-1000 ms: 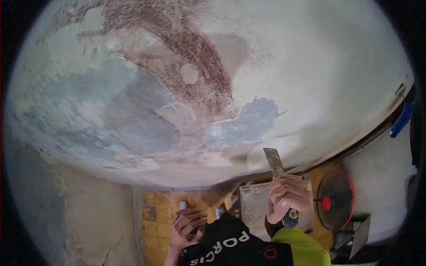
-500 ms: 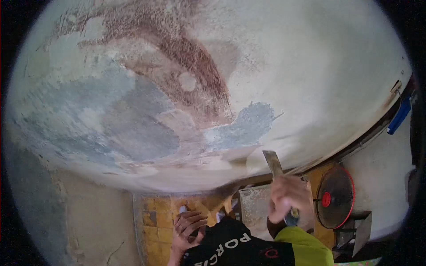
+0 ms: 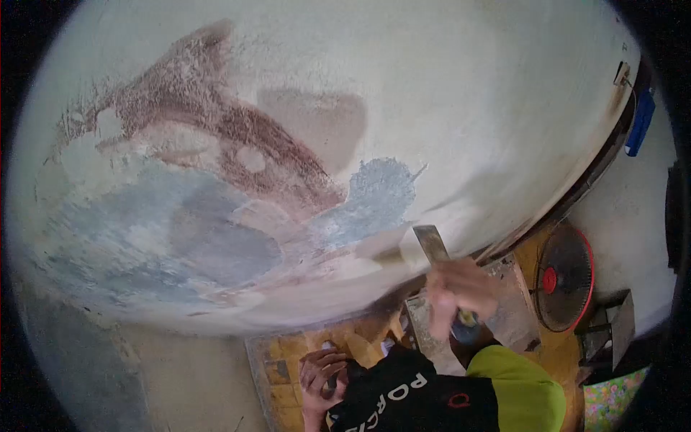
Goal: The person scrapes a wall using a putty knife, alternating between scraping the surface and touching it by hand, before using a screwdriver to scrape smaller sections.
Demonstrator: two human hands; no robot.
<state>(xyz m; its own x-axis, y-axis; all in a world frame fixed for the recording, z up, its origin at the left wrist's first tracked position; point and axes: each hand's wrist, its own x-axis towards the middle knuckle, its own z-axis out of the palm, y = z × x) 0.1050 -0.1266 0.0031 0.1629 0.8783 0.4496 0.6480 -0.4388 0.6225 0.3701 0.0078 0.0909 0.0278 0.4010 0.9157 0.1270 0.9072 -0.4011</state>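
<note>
My right hand [image 3: 461, 291] is closed round the handle of a scraper [image 3: 430, 243] with a flat metal blade. The blade points up and left, its tip overlapping the lower part of the wall [image 3: 461, 108] in this view. Part of the handle's dark end shows below my fist. Brown, patchy marks [image 3: 281, 140] and a rough blue-grey patch [image 3: 374, 191] cover the wall above and left of the blade. My left hand [image 3: 322, 376] hovers low before my dark shirt, fingers loosely curled and a little apart, with a shadowed hollow between fingers and thumb.
A fan with a red rim [image 3: 566, 281] stands at the right, by a dark metal stand [image 3: 608, 331]. Behind my right hand lies a pale, stained board [image 3: 507, 295] on the yellow tiled floor [image 3: 284, 396]. A blue object [image 3: 639, 124] hangs at the upper right.
The camera view has shifted, showing more of the upper wall marks. My right hand and the scraper sit slightly higher in view; the left hand appears farther right and lower, still curled.
</note>
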